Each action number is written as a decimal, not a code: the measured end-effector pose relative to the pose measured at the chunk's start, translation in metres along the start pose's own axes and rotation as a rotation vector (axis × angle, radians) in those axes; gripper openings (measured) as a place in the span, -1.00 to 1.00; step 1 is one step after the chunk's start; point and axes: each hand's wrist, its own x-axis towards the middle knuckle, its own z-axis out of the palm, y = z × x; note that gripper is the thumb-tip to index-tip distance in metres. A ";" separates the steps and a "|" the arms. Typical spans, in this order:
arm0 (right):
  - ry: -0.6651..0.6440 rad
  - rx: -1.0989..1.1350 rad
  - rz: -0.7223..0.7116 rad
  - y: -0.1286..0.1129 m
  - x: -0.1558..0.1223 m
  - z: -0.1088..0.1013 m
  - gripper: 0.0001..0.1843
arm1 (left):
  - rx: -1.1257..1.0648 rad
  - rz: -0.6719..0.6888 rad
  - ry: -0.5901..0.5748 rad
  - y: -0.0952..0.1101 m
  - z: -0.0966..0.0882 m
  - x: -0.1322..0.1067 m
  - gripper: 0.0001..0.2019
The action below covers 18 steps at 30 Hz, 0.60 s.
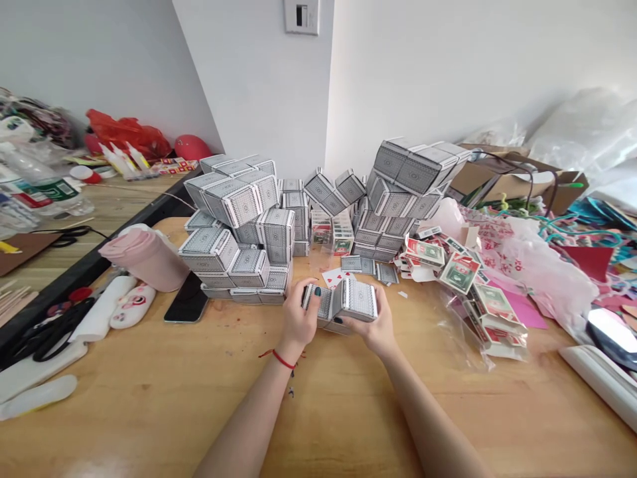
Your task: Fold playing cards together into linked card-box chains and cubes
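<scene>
Both my hands meet at the middle of the wooden table [164,392]. My left hand [297,320], with a red string on its wrist, grips one side of a grey patterned stack of playing cards [343,302]. My right hand [375,325] grips the other side of the same cards, which sit tilted up in two blocks. Behind them rise piles of grey card blocks, a left pile [239,229] and a right pile [408,192]. A few loose cards [363,265] lie flat between the piles.
Red and green card boxes [460,272] and plastic wrap spill at the right. A black phone [188,300], a pink cup [144,255], scissors [37,335] and white tubes lie at the left. Bottles and a red bag stand on the far left counter.
</scene>
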 end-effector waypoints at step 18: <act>0.104 0.337 0.318 0.033 0.015 0.000 -0.45 | -0.635 -0.415 0.009 -0.007 0.029 -0.006 -0.48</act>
